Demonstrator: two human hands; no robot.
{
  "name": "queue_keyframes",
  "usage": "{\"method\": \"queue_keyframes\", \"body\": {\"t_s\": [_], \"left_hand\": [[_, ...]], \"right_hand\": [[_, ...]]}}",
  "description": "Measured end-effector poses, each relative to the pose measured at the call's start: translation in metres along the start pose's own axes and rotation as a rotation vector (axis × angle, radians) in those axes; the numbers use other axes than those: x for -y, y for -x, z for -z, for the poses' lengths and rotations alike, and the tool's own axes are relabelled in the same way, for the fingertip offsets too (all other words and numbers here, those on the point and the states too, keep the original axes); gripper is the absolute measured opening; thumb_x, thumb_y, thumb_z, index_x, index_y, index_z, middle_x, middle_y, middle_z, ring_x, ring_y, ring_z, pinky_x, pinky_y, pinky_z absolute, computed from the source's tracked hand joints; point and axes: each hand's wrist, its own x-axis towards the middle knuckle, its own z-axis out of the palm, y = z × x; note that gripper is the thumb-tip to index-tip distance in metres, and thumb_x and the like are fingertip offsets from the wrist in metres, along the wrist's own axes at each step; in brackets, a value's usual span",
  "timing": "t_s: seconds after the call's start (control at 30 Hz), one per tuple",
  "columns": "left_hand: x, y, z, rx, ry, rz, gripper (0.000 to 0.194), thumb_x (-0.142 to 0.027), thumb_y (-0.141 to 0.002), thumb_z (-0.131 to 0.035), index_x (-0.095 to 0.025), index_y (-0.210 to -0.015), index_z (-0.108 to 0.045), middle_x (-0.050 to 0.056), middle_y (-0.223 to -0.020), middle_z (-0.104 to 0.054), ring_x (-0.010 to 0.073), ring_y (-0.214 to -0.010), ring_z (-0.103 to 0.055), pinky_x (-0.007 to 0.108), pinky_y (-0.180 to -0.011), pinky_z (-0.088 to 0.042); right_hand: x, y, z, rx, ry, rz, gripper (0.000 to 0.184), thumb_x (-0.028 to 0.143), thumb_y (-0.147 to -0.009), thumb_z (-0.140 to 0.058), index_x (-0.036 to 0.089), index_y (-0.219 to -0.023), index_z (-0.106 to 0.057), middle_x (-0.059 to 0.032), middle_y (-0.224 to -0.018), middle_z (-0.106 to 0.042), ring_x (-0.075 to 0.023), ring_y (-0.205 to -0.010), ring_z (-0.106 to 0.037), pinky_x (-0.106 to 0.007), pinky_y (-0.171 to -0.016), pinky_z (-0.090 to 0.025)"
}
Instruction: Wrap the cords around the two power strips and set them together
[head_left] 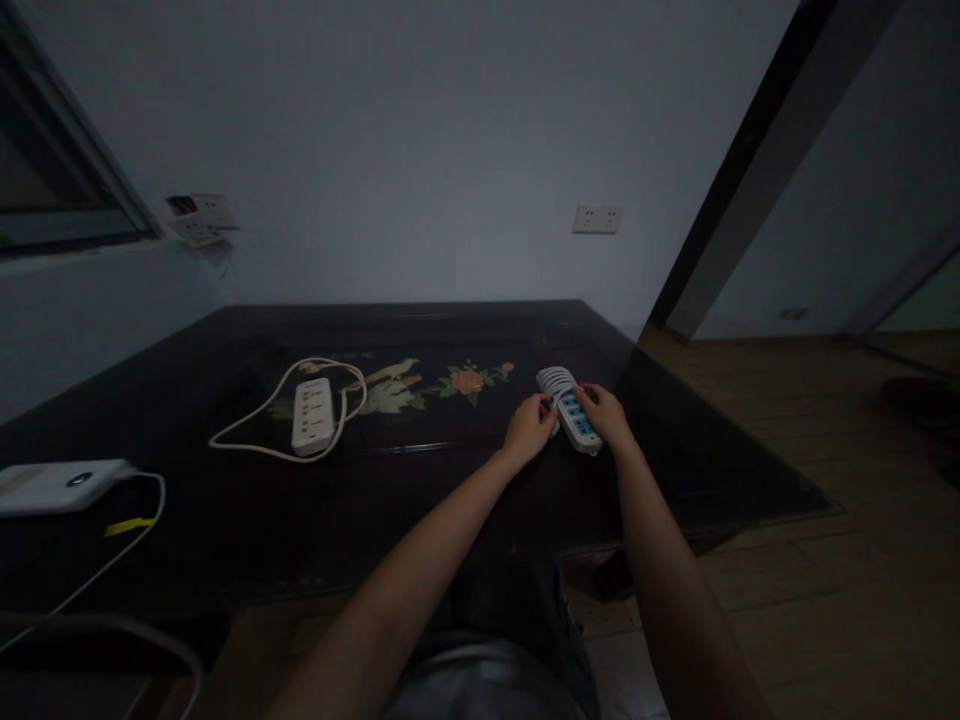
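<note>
- Blue-socketed power strip (581,428): situated at the right part of the dark desk (420,490), its socket face upward, between the two hands.
- White cord (556,381): gathered in several close turns at the strip's far end, with a portion beside its left edge. The bundle appears largely formed; whether its end is secured cannot be told.
- Left hand (529,428): fingers bent and partly closed at the strip's left edge, fingertips at the cord. Whether they pinch it cannot be determined.
- Right hand (606,412): partly closed, gripping the same strip from its right side, near the coiled end.
- White power strip (313,415): flat on the left part of the desk, well apart from both hands. Its pale cord (319,359) spreads around it in wide, loose loops and is not bundled.
- White device (60,487): at the near left of the desk, a thin cable (163,490) trailing from it toward the near edge, with a yellow tag (129,526) beside the cable.
- Floral decoration (466,381): on the desk surface, between the two strips.
</note>
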Motion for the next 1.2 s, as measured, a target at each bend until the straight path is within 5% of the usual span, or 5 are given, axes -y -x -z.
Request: {"method": "queue_keyframes", "body": {"t_s": [0.47,0.73,0.97,1.2], "left_hand": [[0.003,0.003,0.001,-0.080,-0.112,-0.029,0.026,-0.032,-0.088,-0.055,-0.019,-0.110,-0.059,0.008,-0.106,-0.062,0.0219,-0.103,-0.052,0.034,-0.093,-0.041],[0.004,0.008,0.001,-0.012,-0.164,-0.113,0.031,-0.034,-0.083,-0.062,-0.022,-0.111,-0.060,0.006,-0.110,-0.061,0.0216,-0.105,-0.053,0.032,-0.091,-0.043],[0.003,0.005,0.005,0.067,-0.258,-0.219,0.019,-0.022,-0.083,-0.061,-0.023,-0.101,-0.065,0.003,-0.099,-0.064,0.0199,-0.096,-0.055,0.030,-0.086,-0.044],[0.005,-0.006,0.020,0.046,-0.380,-0.265,0.019,-0.014,-0.084,-0.057,-0.023,-0.098,-0.066,0.005,-0.107,-0.062,0.0227,-0.111,-0.046,0.037,-0.095,-0.037]], "right_hand": [[0.012,0.006,0.010,-0.146,-0.123,0.006,0.034,0.040,-0.082,-0.054,0.013,-0.096,-0.069,-0.0117,-0.097,-0.072,-0.0221,-0.089,-0.064,-0.032,-0.083,-0.046],[0.007,0.006,0.006,-0.123,-0.148,-0.003,0.029,0.035,-0.075,-0.059,0.015,-0.094,-0.069,-0.0084,-0.091,-0.072,-0.0195,-0.079,-0.063,-0.030,-0.076,-0.047],[0.004,0.007,0.005,-0.098,-0.046,0.036,0.031,0.035,-0.078,-0.054,0.015,-0.097,-0.069,-0.0090,-0.092,-0.070,-0.0203,-0.082,-0.062,-0.031,-0.077,-0.046],[0.007,0.012,-0.003,-0.056,0.147,0.042,0.033,0.032,-0.083,-0.051,0.017,-0.110,-0.064,-0.0112,-0.101,-0.066,-0.0219,-0.093,-0.060,-0.034,-0.087,-0.044]]}}
